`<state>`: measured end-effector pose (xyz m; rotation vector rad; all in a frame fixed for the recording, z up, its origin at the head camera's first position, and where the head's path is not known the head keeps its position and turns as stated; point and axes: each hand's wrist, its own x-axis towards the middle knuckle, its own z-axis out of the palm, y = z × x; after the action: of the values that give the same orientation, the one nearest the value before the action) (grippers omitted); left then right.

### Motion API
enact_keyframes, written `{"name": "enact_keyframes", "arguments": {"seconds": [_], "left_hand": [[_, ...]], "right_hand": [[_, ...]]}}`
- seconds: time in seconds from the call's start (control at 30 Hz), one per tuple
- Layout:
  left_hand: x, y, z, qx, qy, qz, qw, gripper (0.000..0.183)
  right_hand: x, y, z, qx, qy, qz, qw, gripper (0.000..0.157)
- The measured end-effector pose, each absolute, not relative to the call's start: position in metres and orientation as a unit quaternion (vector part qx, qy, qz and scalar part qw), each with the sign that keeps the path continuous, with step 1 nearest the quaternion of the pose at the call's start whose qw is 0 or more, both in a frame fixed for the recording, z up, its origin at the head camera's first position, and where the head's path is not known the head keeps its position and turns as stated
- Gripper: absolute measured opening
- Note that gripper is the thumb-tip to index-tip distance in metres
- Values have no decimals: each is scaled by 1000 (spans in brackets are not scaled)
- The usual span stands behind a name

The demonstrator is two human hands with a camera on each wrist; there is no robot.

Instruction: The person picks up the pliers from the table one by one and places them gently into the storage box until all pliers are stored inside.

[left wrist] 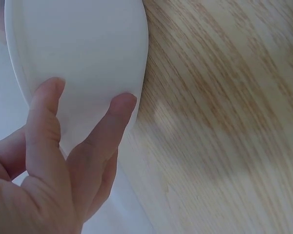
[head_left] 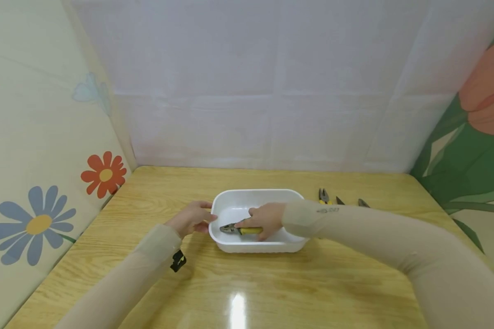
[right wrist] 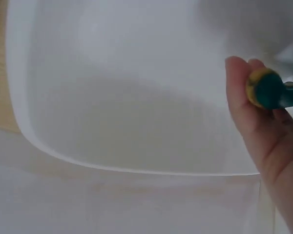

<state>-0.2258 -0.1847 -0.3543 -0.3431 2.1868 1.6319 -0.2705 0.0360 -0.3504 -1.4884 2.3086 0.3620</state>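
A white tray [head_left: 251,247] with rounded corners stands on the table. My left hand [head_left: 192,218] holds its left end, with fingertips at the rim in the left wrist view. Inside the tray, my right hand [head_left: 267,221] grips a pair of pliers [head_left: 229,228] by the yellow handles. Their metal head points left, low over the tray floor. In the right wrist view a handle's yellow and green end [right wrist: 266,88] shows between the thumb and fingers; the rest of the pliers is hidden there or out of frame.
Right of the tray lie pliers with yellow handles [head_left: 324,196] and two dark metal tool tips [head_left: 340,201], [head_left: 363,203], partly hidden behind my right sleeve [head_left: 354,224]. A pale cloth wall [head_left: 247,114] rises behind the wooden table [head_left: 247,283], with flowered panels at both sides.
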Motion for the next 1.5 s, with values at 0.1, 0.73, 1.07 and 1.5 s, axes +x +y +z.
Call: {"name": "enact_keyframes", "arguments": {"seconds": [0.1, 0.73, 1.07, 1.5], "left_hand": [[-226, -184, -354, -119, 779, 584, 194, 51], [-225, -182, -354, -114, 775, 592, 189, 51], [-225, -183, -357, -118, 776, 590, 190, 51], [-226, -185, -358, -119, 772, 594, 192, 52]], "right_hand": [[-274, 35, -354, -499, 829, 138, 211, 77], [-279, 41, -374, -497, 825, 193, 187, 81], [-265, 60, -339, -505, 834, 111, 195, 64], [-265, 95, -331, -480, 857, -17, 187, 60]]}}
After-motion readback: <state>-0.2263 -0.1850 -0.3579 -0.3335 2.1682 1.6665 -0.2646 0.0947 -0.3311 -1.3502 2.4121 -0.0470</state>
